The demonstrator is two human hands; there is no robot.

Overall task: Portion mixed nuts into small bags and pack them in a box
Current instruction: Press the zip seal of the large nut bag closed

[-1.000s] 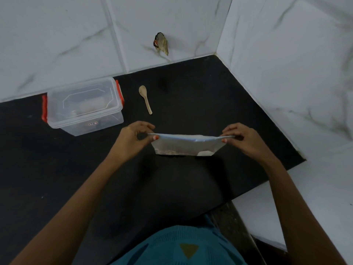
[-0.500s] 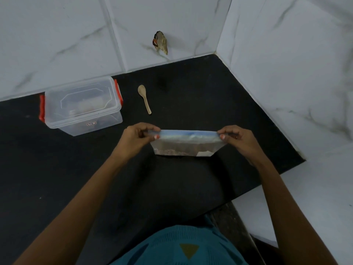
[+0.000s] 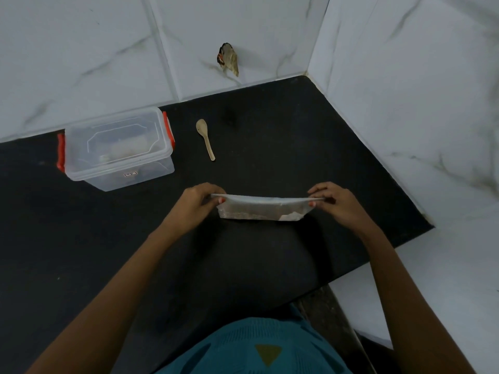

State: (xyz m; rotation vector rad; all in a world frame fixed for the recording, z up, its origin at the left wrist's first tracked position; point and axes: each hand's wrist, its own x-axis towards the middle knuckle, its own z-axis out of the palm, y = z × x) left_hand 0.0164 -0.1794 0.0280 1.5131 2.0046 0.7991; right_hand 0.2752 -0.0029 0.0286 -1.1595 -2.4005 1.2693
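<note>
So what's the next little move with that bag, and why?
Probably run a pinch along the top edge of the bag to press it shut. The left hand and right hand each pinch a top corner, holding that edge taut and flat, which suits sealing. The box stands apart with its lid on, so packing likely comes later.
</note>
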